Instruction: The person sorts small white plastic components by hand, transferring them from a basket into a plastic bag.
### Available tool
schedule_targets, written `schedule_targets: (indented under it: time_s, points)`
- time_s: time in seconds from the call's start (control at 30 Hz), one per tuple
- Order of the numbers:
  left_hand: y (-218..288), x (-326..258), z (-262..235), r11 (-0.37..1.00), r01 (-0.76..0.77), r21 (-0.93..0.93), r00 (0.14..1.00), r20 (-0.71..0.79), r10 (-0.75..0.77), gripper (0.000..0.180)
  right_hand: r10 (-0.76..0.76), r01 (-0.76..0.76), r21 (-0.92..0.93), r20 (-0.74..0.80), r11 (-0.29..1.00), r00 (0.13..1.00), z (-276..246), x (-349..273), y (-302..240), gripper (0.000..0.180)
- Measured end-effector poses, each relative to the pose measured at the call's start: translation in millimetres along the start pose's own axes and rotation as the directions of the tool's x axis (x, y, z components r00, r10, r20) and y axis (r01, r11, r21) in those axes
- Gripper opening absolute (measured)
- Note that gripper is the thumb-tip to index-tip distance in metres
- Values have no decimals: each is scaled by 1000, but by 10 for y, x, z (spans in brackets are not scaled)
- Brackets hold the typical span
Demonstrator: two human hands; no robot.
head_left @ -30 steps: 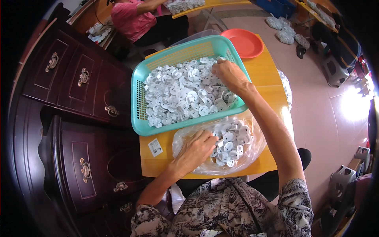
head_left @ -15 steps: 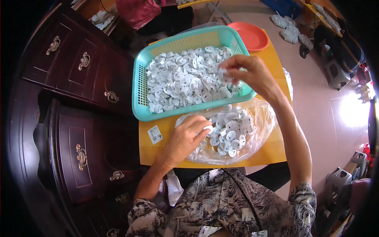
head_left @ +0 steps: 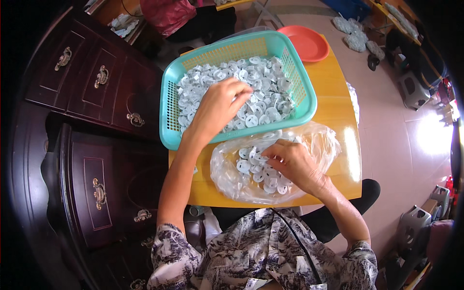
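A turquoise plastic basket (head_left: 241, 132) holds a heap of small white round plastic pieces (head_left: 251, 120). My left hand (head_left: 221, 102) is over the middle of the heap, its fingers closed; whatever they pinch is too small to make out. In front of the basket lies a clear plastic bag (head_left: 223, 175) with a smaller pile of the same white pieces (head_left: 270, 180) on it. Above this pile is my right hand (head_left: 296, 163), with thumb and forefinger pinched at a white piece (head_left: 261, 157). The right hand hides part of the pile.
Both basket and bag rest on a yellow table (head_left: 336, 89). A red-orange bowl (head_left: 305, 43) sits behind the basket's right corner. Dark wooden drawers (head_left: 101, 116) stand close on the left. Grey stools (head_left: 413, 92) and filled clear bags (head_left: 355, 40) are on the floor at right.
My left hand has gone from the bag up over the basket. My right hand has come from the basket down to the pile on the bag. My left forearm now mostly covers a white label.
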State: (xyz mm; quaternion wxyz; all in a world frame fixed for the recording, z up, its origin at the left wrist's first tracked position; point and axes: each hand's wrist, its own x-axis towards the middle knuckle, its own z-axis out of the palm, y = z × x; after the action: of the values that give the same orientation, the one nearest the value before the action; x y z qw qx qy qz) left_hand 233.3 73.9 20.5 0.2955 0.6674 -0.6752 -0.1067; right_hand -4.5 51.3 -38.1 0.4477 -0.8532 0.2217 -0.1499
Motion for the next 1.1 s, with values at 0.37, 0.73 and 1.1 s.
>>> schedule_targets:
  time_s: [0.37, 0.73, 1.1]
  points:
    - [-604, 852, 513, 960, -7, 280, 944, 318, -85, 58, 7, -8, -93, -6, 996, 1000, -263, -154, -108, 14]
    - [-793, 966, 478, 992, 35, 123, 941, 329, -74, 39, 73, -77, -29, -121, 997, 990, -629, -21, -175, 12]
    - [-795, 878, 763, 995, -32, 92, 999, 21, 31, 6, -127, 12, -434, -237, 901, 963, -833, 1071, 225, 8]
